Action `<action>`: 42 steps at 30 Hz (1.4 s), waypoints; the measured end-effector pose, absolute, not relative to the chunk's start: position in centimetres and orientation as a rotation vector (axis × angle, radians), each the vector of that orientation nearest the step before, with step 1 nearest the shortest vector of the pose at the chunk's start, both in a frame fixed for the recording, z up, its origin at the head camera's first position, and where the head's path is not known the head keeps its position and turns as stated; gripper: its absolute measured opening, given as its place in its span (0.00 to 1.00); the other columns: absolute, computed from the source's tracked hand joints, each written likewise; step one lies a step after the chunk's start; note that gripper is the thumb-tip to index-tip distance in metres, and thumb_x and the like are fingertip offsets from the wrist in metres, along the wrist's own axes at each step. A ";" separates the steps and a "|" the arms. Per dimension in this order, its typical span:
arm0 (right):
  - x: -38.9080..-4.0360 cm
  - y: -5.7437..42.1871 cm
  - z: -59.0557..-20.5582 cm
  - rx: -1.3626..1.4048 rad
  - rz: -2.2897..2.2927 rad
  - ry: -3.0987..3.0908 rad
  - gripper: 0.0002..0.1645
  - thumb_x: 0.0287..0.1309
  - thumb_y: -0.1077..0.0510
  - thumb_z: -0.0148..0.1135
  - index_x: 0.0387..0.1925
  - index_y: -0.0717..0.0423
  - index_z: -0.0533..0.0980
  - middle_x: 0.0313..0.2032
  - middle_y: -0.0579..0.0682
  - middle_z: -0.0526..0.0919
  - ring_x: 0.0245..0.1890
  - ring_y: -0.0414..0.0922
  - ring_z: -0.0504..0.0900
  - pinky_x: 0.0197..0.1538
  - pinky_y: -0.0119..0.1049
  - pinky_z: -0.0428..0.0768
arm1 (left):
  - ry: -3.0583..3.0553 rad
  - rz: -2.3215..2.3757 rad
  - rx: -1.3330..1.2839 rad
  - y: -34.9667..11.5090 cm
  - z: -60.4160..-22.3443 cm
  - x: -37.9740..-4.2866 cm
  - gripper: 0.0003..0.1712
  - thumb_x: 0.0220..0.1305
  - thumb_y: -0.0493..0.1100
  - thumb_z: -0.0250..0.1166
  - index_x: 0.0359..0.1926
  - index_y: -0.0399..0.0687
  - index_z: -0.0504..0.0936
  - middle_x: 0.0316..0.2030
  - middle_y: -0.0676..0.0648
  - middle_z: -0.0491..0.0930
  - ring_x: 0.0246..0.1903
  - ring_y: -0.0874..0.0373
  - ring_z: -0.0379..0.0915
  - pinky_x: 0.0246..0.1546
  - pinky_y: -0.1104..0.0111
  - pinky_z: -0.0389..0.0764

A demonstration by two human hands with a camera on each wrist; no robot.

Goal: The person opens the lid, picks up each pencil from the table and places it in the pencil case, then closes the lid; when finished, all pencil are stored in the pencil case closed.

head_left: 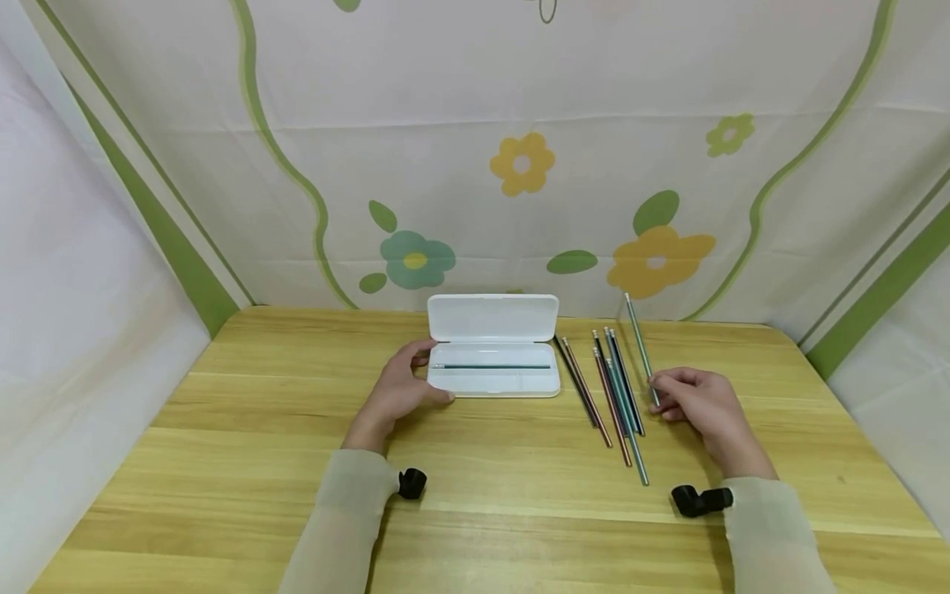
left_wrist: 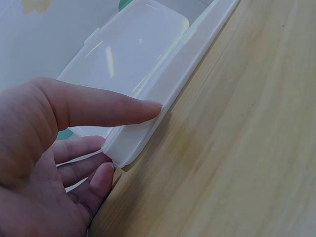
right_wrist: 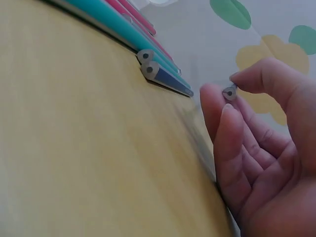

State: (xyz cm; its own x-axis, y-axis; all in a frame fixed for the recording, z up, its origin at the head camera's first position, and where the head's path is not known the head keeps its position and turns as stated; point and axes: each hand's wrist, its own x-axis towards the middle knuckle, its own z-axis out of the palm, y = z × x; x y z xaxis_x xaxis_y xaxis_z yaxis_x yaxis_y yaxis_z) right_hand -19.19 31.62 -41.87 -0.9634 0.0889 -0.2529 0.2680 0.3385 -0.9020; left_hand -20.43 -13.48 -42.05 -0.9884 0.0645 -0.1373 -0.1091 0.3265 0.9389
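Observation:
A white pencil case [head_left: 493, 386] lies with its lid [head_left: 493, 318] raised against the back. Inside it rests one dark green pencil [head_left: 490, 366], lengthwise. My left hand [head_left: 401, 386] grips the left end of the case, thumb along the front wall and fingers around the side, as the left wrist view also shows. Between thumb and fingertips, my right hand [head_left: 701, 404] pinches a green pencil [head_left: 639, 342] near its lower end, its eraser end pointing up and away. The right wrist view shows that pencil's unsharpened end [right_wrist: 229, 93] at the fingertips.
Several loose pencils [head_left: 619, 388], green, red and dark blue, lie roughly side by side between the case and my right hand. A floral curtain [head_left: 460, 206] hangs behind the wooden table [head_left: 223, 445]. Black wrist mounts [head_left: 411, 483] sit at both sleeves.

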 end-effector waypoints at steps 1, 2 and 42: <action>-19.2 31.6 -41.9 0.328 -1.698 2.431 0.26 0.75 0.53 0.63 0.62 0.70 0.78 0.34 0.40 0.90 0.32 0.38 0.90 0.37 0.33 0.89 | 2.433 1.739 -0.041 -13.5 -42.1 -20.4 0.55 0.46 0.30 0.81 0.77 0.46 0.71 0.71 0.41 0.74 0.68 0.42 0.68 0.71 0.47 0.70; -19.2 31.6 -41.9 0.329 -1.706 2.428 0.26 0.75 0.53 0.63 0.62 0.70 0.78 0.34 0.40 0.90 0.33 0.38 0.91 0.37 0.33 0.89 | 2.434 1.738 -0.040 -13.5 -42.1 -20.4 0.55 0.46 0.30 0.81 0.77 0.46 0.71 0.71 0.41 0.74 0.68 0.42 0.68 0.71 0.47 0.70; -18.1 30.0 -39.5 -0.092 -1.678 2.510 0.28 0.75 0.51 0.67 0.61 0.70 0.78 0.45 0.41 0.90 0.43 0.41 0.91 0.49 0.36 0.88 | 2.416 1.723 0.003 -13.7 -42.1 -20.4 0.56 0.50 0.29 0.80 0.80 0.46 0.68 0.72 0.39 0.73 0.63 0.42 0.74 0.66 0.51 0.77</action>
State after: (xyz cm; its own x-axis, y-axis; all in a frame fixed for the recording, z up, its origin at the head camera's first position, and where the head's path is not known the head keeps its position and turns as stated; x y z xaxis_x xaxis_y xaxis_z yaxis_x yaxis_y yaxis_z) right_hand -18.12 29.98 -39.48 -0.9909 -0.1173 -0.0666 0.0167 0.3836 -0.9234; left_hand -20.44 -13.74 -42.11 -0.9848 0.1025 -0.1401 -0.0991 0.3309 0.9385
